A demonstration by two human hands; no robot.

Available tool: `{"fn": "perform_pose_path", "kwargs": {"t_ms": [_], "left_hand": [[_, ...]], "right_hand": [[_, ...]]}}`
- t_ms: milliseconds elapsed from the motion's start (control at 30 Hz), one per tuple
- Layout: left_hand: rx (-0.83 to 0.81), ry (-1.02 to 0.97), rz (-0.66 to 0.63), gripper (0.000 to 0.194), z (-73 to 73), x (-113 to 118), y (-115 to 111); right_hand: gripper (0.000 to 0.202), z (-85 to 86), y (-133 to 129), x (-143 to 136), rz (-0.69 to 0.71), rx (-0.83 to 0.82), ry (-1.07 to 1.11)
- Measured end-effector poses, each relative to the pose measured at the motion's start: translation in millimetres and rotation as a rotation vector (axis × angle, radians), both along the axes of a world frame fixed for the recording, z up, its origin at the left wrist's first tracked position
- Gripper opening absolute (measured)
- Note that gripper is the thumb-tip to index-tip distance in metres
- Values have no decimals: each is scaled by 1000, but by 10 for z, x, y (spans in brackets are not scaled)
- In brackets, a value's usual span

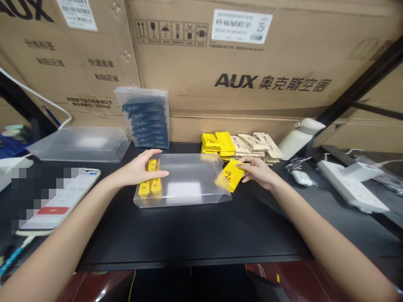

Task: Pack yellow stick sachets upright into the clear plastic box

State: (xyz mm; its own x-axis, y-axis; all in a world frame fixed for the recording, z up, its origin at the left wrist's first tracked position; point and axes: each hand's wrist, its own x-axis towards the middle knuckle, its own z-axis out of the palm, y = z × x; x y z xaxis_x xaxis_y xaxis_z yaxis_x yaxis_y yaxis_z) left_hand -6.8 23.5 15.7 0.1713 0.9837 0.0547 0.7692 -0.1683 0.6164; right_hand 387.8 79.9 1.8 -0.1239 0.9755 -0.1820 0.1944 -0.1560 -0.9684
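A clear plastic box [185, 180] lies flat on the black table [189, 235], its open end to the right. My left hand [138, 170] rests on its left end, over two yellow sachets [150, 182] inside. My right hand [260, 172] grips a yellow sachet [231, 175] at the box's open right end, partly inside the mouth. Behind it lie a pile of yellow sachets [218, 144] and a pile of beige sachets [258, 147].
A clear box of dark blue sachets [146, 119] stands against the cardboard cartons [252, 84]. An empty clear box [78, 144] lies at the left, a phone [59, 201] near it. A white bottle [300, 136], keys [299, 172] and a power strip [349, 184] sit at the right.
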Motion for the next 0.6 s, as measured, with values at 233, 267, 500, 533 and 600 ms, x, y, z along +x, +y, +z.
{"fn": "perform_pose_path", "kwargs": {"t_ms": [233,267,500,533,600], "left_hand": [[4,-11,-2,90,17,27,-16],[4,-13,-4,90,18,36,-20],[-13,-50,-47,93,11,161,-74],[-8,-54,-44,92,6,181,-82],[11,-70,-36,87,-15,218,-91]], "right_hand": [[11,-13,9,-45,10,-140,255],[12,-21,2,-55,61,-160,270],[30,-67,-106,-132,479,-265,339],[27,-71,-125,-149,502,-261,348],[23,-66,-162,-187,545,-264,362]]}}
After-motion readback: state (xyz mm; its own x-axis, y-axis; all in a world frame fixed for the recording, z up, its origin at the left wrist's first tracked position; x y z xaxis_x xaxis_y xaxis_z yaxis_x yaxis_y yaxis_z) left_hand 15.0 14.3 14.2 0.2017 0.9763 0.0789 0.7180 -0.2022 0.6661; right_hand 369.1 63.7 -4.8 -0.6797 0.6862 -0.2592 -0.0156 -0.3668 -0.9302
